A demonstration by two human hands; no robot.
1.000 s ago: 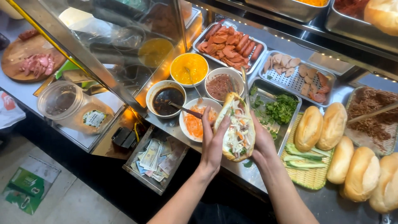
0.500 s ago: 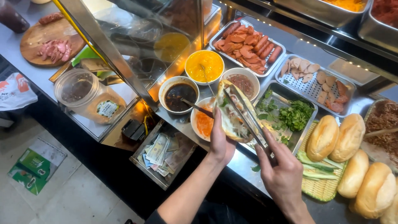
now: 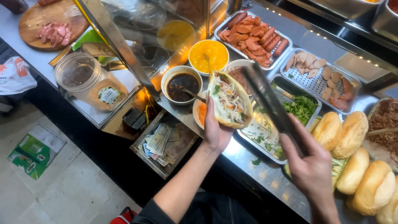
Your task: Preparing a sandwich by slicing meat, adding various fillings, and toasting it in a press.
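Filled sandwich cradled open, tongs raised beside it.

My left hand (image 3: 216,132) cups the split, filled sandwich (image 3: 229,99) from below, opening up so nothing spills, just above the counter at the dark sauce bowl's (image 3: 181,84) three o'clock; at four o'clock my right hand (image 3: 311,169) grips metal tongs (image 3: 271,103), tips pointing toward eleven, arms nearly together.

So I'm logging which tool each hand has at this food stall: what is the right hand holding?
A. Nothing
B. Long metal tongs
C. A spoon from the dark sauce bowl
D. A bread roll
B: the right hand grips long metal tongs that reach out over the herb tray, while the left hand holds the open filled sandwich.
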